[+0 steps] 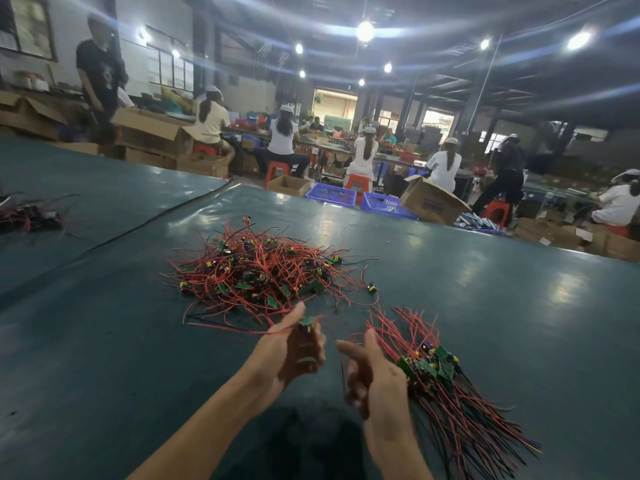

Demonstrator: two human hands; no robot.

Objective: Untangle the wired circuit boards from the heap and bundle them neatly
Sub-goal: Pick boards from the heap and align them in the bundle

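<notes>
Left hand (294, 348) gripped one wired circuit board (307, 321) in curled fingers, just beside the tangled heap (263, 271) on the counter (104, 341). Right hand (374, 372) hovered beside the bundle (440, 375); whether its fingers held anything could not be told.

We see a tangled heap (263, 271) of red-wired green boards on the bench (485, 289), a straightened bundle (436, 368) nearer right, and one board (307, 321) lifted between them.

Ceiling lamps (365, 31) flare w/ streaks, table (485, 306) glare, fisheye edges.
</notes>
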